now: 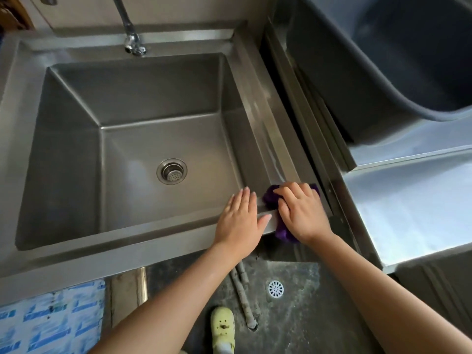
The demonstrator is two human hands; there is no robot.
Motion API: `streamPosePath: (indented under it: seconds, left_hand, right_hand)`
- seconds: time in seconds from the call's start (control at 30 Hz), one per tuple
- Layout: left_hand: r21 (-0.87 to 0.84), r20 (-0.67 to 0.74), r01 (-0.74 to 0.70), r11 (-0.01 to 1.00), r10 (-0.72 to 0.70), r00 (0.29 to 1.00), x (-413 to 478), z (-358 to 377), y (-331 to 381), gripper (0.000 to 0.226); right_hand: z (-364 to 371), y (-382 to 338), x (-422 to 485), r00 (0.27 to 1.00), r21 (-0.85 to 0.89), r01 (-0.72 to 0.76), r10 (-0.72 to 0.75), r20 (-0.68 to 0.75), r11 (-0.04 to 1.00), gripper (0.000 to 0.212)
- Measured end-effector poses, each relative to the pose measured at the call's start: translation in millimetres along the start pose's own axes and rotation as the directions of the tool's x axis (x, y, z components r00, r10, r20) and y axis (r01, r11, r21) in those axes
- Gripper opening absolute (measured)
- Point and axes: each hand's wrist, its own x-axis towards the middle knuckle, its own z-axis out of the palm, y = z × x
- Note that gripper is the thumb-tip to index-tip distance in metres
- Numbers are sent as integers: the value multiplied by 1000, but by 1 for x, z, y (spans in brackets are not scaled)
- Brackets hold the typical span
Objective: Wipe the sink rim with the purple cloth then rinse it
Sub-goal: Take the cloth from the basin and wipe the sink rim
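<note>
The tap is standing behind the sink, at its rear rim. The strainer is sitting in the middle of the basin floor. The cloth is lying on the front right corner of the rim, under the right hand. The left hand is resting on the front rim, just left of the cloth. A tub is sitting on the surface right of the sink.

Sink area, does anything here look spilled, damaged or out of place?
Nothing spilled or broken. The right hand holds the purple cloth on the sink rim, the left hand flat beside it. Only the grimy pipes on the floor below look untidy.
</note>
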Motion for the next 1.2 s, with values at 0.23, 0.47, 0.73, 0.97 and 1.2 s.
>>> streamPosePath:
  seconds: [0.23,0.47,0.73,0.97,1.2]
  left_hand:
    - [-6,-18,-6,1000,5,1000,7,1,8,87]
    - [-10,-23,3,1000,-4,1000,6,-1,10,76]
    - [-4,-19,-8,1000,8,1000,6,1,10,85]
    - [1,-3,17,1000,-17,1000,7,-2,12,70]
    - [8,7,28,1000,-28,1000,5,1,9,66]
  right_hand:
    - [-2,14,16,997,30,16,-18,72,999,44]
    - [-3,23,46,993,12,57,-58,105,998,38]
    - [9,16,92,996,-168,72,-63,59,983,41]
    - [9,13,125,999,-221,50,-46,21,974,42]
    - [15,12,121,999,-181,28,-34,-29,983,41]
